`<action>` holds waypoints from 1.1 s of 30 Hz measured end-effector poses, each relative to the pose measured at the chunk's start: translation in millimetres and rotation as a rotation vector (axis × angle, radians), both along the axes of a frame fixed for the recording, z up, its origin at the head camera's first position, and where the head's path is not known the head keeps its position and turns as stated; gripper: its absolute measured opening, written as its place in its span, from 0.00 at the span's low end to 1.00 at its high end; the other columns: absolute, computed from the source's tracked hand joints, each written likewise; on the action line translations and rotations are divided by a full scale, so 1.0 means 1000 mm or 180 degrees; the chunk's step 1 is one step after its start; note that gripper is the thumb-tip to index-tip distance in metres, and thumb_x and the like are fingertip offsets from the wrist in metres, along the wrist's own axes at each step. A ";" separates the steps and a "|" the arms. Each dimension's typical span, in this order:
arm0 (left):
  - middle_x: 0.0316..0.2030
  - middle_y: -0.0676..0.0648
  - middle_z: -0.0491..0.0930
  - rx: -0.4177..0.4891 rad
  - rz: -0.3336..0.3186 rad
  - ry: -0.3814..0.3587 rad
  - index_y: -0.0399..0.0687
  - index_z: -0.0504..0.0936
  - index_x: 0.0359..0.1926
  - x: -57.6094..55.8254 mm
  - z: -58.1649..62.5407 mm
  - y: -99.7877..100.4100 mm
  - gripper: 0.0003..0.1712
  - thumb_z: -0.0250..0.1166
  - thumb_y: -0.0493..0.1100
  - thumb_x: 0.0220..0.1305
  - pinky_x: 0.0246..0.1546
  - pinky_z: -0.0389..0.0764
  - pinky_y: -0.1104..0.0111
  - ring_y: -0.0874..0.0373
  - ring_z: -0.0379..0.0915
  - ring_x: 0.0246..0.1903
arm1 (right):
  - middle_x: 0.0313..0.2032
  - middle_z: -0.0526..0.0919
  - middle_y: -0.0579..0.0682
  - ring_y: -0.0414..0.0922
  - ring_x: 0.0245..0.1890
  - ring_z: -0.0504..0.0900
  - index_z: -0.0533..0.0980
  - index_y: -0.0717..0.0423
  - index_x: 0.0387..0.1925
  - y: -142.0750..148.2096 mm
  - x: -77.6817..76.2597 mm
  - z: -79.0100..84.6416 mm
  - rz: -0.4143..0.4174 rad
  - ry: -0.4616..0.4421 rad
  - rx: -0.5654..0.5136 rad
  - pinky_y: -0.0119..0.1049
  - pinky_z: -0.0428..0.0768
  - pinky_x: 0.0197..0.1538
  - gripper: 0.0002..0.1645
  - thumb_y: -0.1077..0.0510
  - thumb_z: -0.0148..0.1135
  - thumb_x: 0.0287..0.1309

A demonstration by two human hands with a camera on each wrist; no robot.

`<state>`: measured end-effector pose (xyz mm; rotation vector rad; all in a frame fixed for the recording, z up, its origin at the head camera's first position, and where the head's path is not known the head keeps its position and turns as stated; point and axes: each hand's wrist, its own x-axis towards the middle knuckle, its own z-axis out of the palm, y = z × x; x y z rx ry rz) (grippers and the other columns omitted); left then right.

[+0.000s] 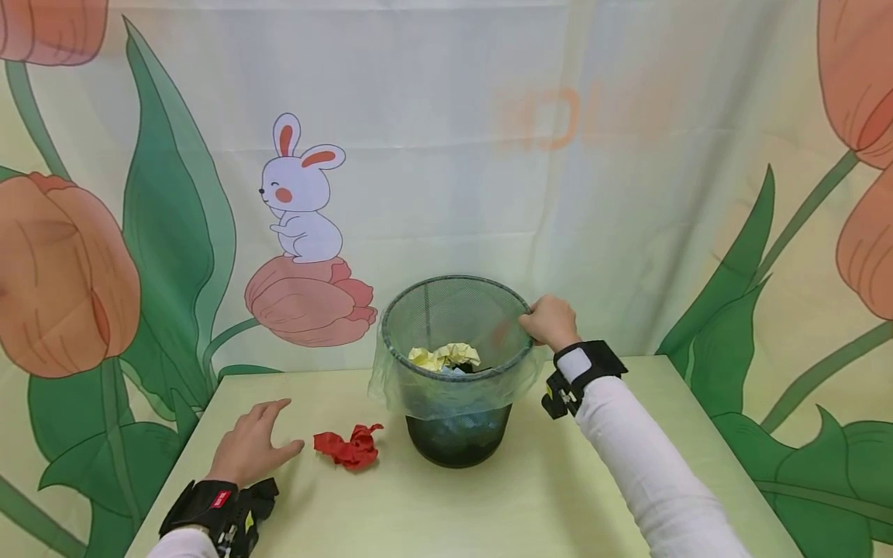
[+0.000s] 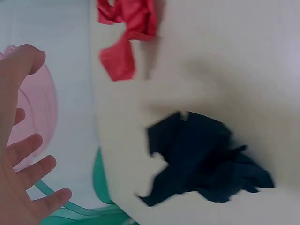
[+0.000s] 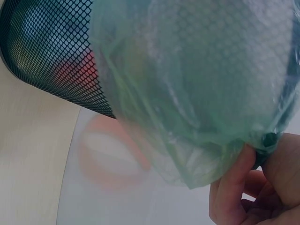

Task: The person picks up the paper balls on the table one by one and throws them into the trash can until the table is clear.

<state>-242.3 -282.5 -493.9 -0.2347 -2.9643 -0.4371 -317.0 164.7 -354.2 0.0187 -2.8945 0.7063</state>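
Observation:
My right hand (image 1: 553, 322) grips the right rim of a black mesh wastebasket (image 1: 456, 446), thumb and fingers pinching it through a translucent green bin bag (image 3: 187, 117) folded over the edge. Yellow crumpled paper (image 1: 444, 356) shows inside, with light blue and black bits beside it. My left hand (image 1: 251, 442) holds nothing, its fingers spread above the table at left. Just right of it lies a crumpled red paper (image 1: 349, 449). In the left wrist view a crumpled dark paper (image 2: 201, 161) also lies on the table, near the red one.
The pale table (image 1: 558, 496) ends at the back against a hanging cloth (image 1: 432, 194) printed with a rabbit and tulips. The wastebasket stands near that back edge, about the middle. Both wrists wear black camera straps.

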 end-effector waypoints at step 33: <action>0.38 0.36 0.71 -0.0365 0.0467 -0.1493 0.38 0.69 0.54 0.030 -0.084 -0.025 0.45 0.78 0.51 0.34 0.31 0.77 0.49 0.44 0.70 0.32 | 0.04 0.54 0.41 0.38 0.06 0.66 0.52 0.47 0.03 -0.001 0.000 -0.002 -0.0035 0.0011 -0.0071 0.26 0.50 0.13 0.28 0.64 0.51 0.50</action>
